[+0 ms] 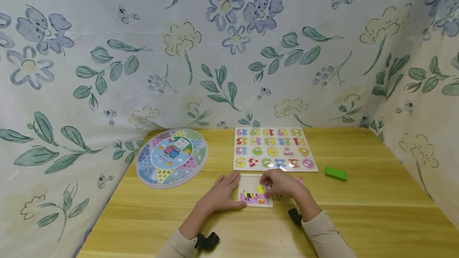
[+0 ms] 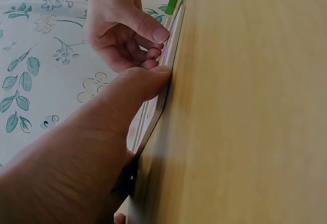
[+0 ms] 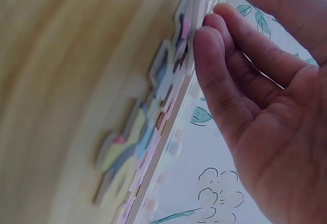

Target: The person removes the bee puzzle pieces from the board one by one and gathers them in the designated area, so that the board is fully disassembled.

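Note:
In the head view a small white-framed jigsaw puzzle tray [image 1: 250, 205] lies on the table, its lower part filled with pink, yellow and black pieces. My left hand [image 1: 221, 195] rests along the tray's left side, fingertips at the far corner and thumb on the near edge. Over the tray's right side, my right hand [image 1: 283, 183] has bent fingers and thumb around a yellow puzzle piece [image 1: 260, 189]; the fingers partly hide their contact with it. Loose puzzle pieces [image 3: 122, 168] lie beside the tray below the right hand.
Behind the tray lies a number puzzle board [image 1: 261, 166] with colourful numerals. A round board-game set [image 1: 172, 152] is at the left, and a green block [image 1: 336, 173] at the right. Patterned cloth [image 1: 222, 75] hangs behind the wooden table [image 1: 376, 202].

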Demonstrator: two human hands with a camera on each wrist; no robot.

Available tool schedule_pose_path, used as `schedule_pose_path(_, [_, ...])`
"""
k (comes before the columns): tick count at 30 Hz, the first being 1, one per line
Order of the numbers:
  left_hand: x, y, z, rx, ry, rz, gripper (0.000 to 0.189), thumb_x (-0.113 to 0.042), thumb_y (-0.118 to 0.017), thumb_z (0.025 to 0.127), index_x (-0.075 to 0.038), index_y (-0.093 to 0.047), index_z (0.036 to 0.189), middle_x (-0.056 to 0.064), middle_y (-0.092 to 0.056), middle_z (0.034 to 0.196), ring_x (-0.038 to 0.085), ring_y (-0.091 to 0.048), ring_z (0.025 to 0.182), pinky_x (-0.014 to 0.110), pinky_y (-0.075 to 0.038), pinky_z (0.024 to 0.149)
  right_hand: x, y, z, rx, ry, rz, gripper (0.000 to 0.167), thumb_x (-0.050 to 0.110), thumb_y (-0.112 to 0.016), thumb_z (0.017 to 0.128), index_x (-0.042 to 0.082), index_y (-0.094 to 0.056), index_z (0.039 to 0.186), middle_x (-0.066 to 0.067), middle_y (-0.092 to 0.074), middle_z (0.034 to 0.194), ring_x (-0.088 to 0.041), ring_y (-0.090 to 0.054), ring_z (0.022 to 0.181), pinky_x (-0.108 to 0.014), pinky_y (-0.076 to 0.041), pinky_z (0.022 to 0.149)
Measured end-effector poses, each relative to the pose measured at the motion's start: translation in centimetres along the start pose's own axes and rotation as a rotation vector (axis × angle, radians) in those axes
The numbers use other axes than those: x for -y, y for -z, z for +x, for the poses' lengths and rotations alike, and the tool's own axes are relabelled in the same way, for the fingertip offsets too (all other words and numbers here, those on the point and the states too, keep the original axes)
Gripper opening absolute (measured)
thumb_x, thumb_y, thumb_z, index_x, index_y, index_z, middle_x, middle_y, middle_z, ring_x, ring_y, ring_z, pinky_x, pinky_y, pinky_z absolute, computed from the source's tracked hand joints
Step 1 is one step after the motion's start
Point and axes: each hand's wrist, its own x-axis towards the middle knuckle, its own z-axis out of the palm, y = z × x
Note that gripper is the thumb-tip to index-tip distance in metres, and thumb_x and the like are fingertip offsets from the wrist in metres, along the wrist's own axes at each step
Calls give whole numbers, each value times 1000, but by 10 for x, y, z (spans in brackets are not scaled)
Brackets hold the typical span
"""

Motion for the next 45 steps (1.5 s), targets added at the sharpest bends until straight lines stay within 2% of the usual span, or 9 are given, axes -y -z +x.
schedule_pose_path(8, [-1,3,-1,-1,2,-21,101,-71,-56,82,-8,-25,155,4,-19,164,18,-19,152,48,-17,123,0,0,1,7,30,-12,29,2,-85,68,6,-68,91,-4,-61,80,-15,-53,75,-23,-44,64])
schedule_pose_path(16, [-1,2,-1,-3,-8,-23,101,-70,-57,82,-7,-25,155,4,-20,164,18,-19,152,49,-18,123,2,-1,1,16,-4,-31,28,1,-85,68,8,-67,88,-3,-59,78,-14,-50,73,-24,-43,63])
schedule_pose_path(25, [-2,4,-1,0,-4,-25,101,-69,-58,82,-8,-25,155,4,-20,164,18,-19,152,48,-18,123,4,1,-1,8,31,-57,30,2,-86,66,10,-66,87,-4,-58,78,-14,-49,72,-24,-41,62])
schedule_pose_path(36, [-3,4,-1,5,-10,-18,101,-70,-57,82,-7,-24,155,5,-19,164,18,-18,152,48,-18,123,4,1,0,17,-4,-49,29,1,-86,66,10,-67,87,-3,-59,78,-13,-51,71,-24,-43,61])
schedule_pose_path(45, [-3,6,-1,8,-8,-31,101,-69,-57,82,-7,-24,155,5,-19,164,19,-18,152,48,-17,123,5,2,0,26,1,-61,27,3,-84,70,11,-67,89,-3,-60,81,-14,-51,74,-25,-43,64])
